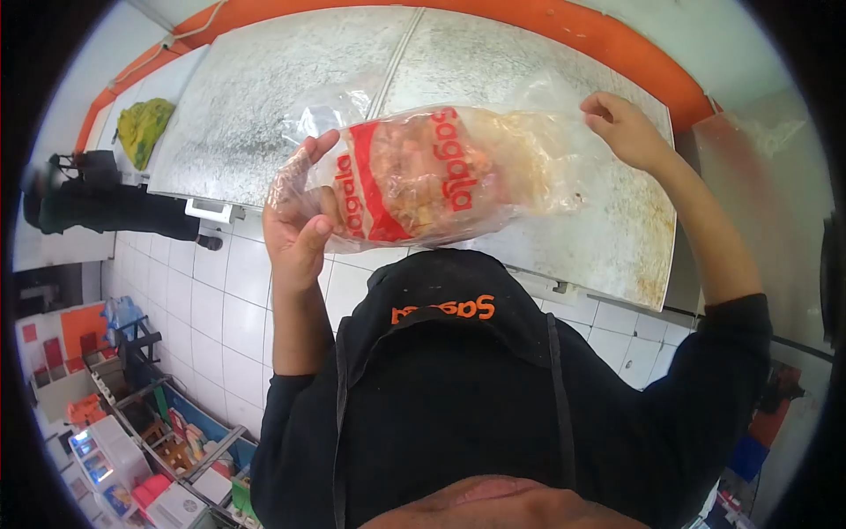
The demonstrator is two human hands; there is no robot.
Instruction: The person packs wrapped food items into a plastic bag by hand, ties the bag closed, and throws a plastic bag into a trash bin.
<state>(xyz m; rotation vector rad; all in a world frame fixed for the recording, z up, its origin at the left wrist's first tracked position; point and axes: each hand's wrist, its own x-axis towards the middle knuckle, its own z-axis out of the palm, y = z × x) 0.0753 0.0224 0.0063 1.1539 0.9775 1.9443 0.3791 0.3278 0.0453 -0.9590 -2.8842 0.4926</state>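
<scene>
One bag [423, 176] extended crosswise over the counter [291, 62] edge — the left hand [295, 220] grip held its left end; the right hand [626, 132] hung curled near its right end — hold unclear.

The left hand [295, 207] grips the left end of the bag [419, 181], thumb and fingers spread; the left forearm [297, 322] extends nearly straight forward to that end. The right hand [621, 128] is raised at the bag's right end, fingers curled toward the thumb; contact cannot be determined. The right forearm [705, 216] angles inward toward the bag.
</scene>
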